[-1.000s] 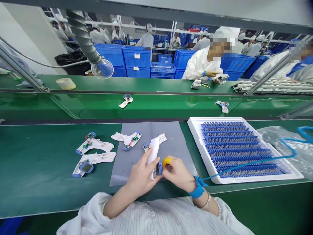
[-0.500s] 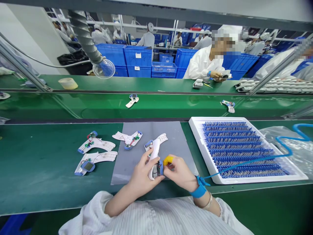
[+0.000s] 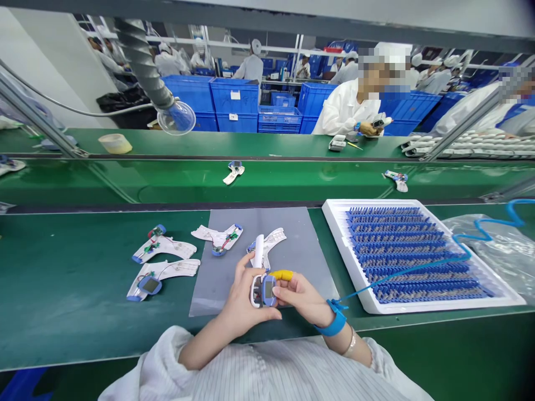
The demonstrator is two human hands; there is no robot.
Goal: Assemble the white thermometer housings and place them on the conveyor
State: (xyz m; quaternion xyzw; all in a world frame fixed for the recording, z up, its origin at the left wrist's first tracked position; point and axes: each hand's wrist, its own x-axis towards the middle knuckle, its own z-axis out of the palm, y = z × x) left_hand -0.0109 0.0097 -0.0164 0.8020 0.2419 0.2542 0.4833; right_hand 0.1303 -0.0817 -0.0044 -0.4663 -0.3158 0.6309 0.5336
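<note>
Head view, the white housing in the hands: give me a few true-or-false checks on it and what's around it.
1. The left hand and right hand both hold the white housing over the grey mat. True.
2. The yellow finger cot is on the left hand. False: it is on a finger of the right hand.
3. The blue wrist strap sits on the right wrist. True.
4. The white tray of blue parts lies left of the mat. False: it lies to the right.
5. Open housings lie on the green bench left of the hands. True.
</note>
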